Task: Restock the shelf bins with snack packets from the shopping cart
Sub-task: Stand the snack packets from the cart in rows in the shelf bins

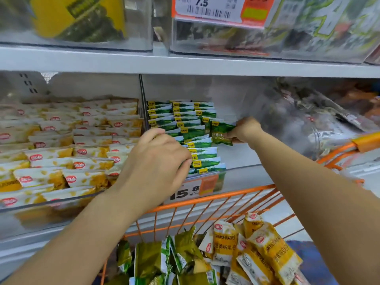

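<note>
My right hand pinches a green snack packet at the right end of the rows of green packets in the clear middle shelf bin. My left hand reaches into the same bin, fingers curled over the front green packets; whether it holds one is hidden. Below, the orange shopping cart holds loose green packets and yellow packets.
The left bin is packed with rows of yellow and white packets. A price tag reading 15.8 hangs on the middle bin's front. A clear bin of dark packets stands to the right. The upper shelf carries more bins.
</note>
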A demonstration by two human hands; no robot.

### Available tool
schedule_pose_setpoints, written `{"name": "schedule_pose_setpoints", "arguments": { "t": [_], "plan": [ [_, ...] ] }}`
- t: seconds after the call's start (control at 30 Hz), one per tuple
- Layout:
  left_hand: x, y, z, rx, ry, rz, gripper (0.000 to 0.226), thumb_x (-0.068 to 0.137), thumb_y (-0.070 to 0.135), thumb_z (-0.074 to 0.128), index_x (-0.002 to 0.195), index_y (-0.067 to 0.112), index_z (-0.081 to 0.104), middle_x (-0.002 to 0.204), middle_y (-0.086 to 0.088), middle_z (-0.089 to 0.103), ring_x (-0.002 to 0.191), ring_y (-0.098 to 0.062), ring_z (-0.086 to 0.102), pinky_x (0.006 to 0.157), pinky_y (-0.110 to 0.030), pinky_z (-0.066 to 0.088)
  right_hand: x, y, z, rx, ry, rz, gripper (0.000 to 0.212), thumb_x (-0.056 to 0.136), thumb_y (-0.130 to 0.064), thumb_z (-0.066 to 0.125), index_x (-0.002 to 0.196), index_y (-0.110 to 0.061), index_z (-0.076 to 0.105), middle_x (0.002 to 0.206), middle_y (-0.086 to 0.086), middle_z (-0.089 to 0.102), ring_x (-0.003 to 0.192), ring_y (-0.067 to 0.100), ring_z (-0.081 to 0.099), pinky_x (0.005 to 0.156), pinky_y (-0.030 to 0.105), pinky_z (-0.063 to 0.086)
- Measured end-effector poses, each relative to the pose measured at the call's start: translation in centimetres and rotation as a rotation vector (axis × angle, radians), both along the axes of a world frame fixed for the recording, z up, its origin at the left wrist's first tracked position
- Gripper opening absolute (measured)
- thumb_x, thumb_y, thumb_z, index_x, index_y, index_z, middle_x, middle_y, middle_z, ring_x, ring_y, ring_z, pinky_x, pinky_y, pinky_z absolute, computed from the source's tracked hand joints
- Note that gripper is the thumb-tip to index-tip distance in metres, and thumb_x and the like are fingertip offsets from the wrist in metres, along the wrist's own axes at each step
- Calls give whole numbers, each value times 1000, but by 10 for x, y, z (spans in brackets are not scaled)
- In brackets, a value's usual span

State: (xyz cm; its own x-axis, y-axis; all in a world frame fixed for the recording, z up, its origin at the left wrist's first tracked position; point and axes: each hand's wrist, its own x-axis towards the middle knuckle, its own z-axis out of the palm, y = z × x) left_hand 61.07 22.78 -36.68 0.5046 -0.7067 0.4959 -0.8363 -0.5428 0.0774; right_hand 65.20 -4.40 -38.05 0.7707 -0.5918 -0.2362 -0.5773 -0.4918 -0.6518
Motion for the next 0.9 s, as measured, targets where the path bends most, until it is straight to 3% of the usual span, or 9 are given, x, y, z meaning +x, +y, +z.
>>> {"name": "schedule_pose_setpoints", "arguments": {
  "t": [0.07,0.13,0.33,0.43,0.5,0.6,0.73,0.8,0.9],
  "plan": [
    [0,0,0,12,-5,-2,23,89,29,53,80,23,73,79,9,70,83,-16,64,100,-31,29,7,1,0,90,-35,-5,12,79,-4,74,83,-2,63,110,23,67,89,26,65,91,41,53],
    [1,0,0,11,-14,-1,23,89,28,53,79,23,73,78,9,70,82,-16,63,98,-30,30,14,2,-2,156,-81,3,27,82,3,68,108,11,63,109,24,66,88,24,60,94,39,52],
    [1,1,-1,-5,-23,-14,21,90,27,55,78,23,72,77,10,69,81,-16,63,97,-31,31,17,16,-6,63,-24,73,31,80,-2,71,109,5,65,112,23,66,106,34,63,95,44,50],
    [1,0,-2,-9,-32,-25,21,89,27,55,78,23,73,76,10,69,81,-15,63,97,-30,30,9,16,-3,136,13,87,60,79,-8,76,133,2,50,121,21,61,109,34,61,97,43,49],
    [2,1,-3,-12,-27,-26,22,89,27,55,78,23,73,76,10,70,80,-15,63,97,-31,30,0,19,4,61,69,140,78,78,-18,79,143,-4,38,135,18,51,119,33,54,101,43,46],
    [-1,4,2,-32,19,-46,25,90,30,51,83,22,74,81,9,71,86,-16,63,100,-33,30,-24,30,28,-253,-6,220,58,84,-27,71,135,-10,50,132,12,57,118,28,55,99,37,45],
    [-37,-4,17,-71,122,-212,29,92,32,45,90,20,72,88,6,70,88,-19,63,79,-32,48,-104,63,74,-292,-206,280,16,88,-27,64,86,-12,71,83,4,74,78,17,70,80,34,56],
    [-69,-14,21,1,200,-353,31,94,36,42,95,24,70,92,9,69,89,-16,64,70,-33,53,-148,77,88,-214,-51,382,24,88,-28,66,74,-9,70,67,1,72,61,13,69,65,27,57],
    [-96,-25,8,445,380,-378,30,98,44,40,117,32,60,111,9,65,101,-16,60,74,-33,50,-190,83,83,-283,432,528,27,86,-35,67,78,-10,71,69,0,72,63,14,68,64,26,57]
  ]
}}
